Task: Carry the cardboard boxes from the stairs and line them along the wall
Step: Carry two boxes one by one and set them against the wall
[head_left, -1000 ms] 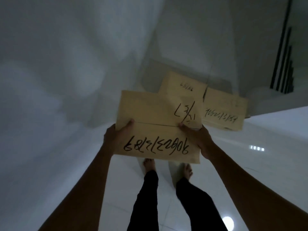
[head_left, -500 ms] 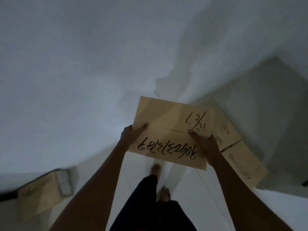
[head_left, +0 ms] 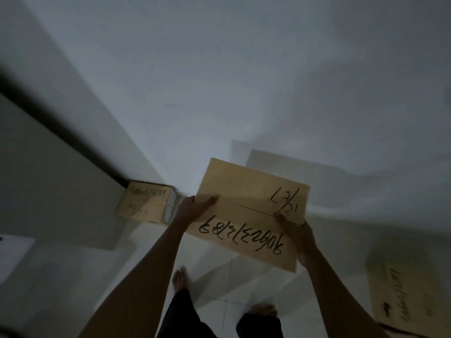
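I hold a tan cardboard box (head_left: 246,203) with black handwritten numbers on its closed top, out in front of me above the floor. My left hand (head_left: 192,208) grips its left edge, thumb on top. My right hand (head_left: 299,236) grips its right near corner, thumb on top. A second cardboard box (head_left: 146,202) stands on the floor at the foot of the white wall (head_left: 219,81), left of the held box. A third cardboard box (head_left: 405,293), blurred, lies at the right edge of the view.
The floor is glossy white tile (head_left: 219,272). My bare feet (head_left: 179,279) and dark trousers show below the box. A dark strip (head_left: 61,132) runs along a grey panel on the left down to the second box. The room is dim.
The view has swung left away from the stairs. The box by the wall has come closer, toward the centre. The boxes that lay to my right have slid to the right edge.
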A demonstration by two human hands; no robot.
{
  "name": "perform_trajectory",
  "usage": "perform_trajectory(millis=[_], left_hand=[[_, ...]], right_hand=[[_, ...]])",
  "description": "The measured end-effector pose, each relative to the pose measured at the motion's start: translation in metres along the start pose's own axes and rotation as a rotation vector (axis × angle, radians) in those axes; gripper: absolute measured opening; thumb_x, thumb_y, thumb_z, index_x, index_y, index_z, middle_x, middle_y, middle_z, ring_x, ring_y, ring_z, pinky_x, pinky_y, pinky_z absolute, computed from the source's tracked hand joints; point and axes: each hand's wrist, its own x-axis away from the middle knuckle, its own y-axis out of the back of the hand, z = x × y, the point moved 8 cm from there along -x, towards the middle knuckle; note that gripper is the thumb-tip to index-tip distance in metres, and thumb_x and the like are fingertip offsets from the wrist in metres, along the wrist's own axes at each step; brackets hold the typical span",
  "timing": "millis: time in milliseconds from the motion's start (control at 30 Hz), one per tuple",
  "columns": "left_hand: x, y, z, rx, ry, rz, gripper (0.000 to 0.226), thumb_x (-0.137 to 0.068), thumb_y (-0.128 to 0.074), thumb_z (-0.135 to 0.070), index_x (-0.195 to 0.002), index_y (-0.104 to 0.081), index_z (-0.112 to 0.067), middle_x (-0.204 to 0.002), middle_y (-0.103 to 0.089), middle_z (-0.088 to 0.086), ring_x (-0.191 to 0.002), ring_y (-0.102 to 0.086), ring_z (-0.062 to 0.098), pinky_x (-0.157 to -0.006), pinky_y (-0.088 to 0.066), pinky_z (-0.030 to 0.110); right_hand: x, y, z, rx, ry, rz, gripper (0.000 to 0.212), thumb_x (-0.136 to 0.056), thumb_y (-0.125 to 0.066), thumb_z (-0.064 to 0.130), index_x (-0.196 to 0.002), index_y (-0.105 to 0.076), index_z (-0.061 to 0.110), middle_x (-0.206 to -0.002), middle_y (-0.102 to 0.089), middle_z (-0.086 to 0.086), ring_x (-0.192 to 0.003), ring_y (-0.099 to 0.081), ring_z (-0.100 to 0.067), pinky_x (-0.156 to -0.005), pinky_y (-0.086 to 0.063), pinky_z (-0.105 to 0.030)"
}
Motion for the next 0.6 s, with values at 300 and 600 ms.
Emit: perform_trajectory(millis=[300, 600], left_hand=[[-0.062, 0.19, 0.111, -0.007, 0.049, -0.083, 0.095, -0.059, -0.063, -0.085, -0.112, -0.064, -0.007, -0.093, -0.073, 0.009, -0.077, -0.073, 0.022, -0.074, -0.063, 0.039], [-0.114, 0.294, 0.19, -0.024, 0.173, -0.189, 0.116, -0.046, -0.059, -0.095, -0.13, -0.053, -0.015, -0.115, -0.068, 0.009, -0.102, -0.067, 0.03, -0.091, -0.057, 0.048]], right_hand=[[0.02, -0.227, 0.002, 0.145, -0.032, 0.077, 0.068, -0.062, -0.089, 0.061, -0.116, -0.073, 0.024, -0.101, -0.081, -0.006, -0.088, -0.078, -0.029, -0.081, -0.064, -0.053], [0.01, -0.37, 0.0, 0.217, -0.028, 0.16, 0.046, -0.072, -0.086, 0.055, -0.108, -0.067, 0.033, -0.095, -0.077, 0.001, -0.088, -0.074, -0.025, -0.078, -0.063, -0.045]])
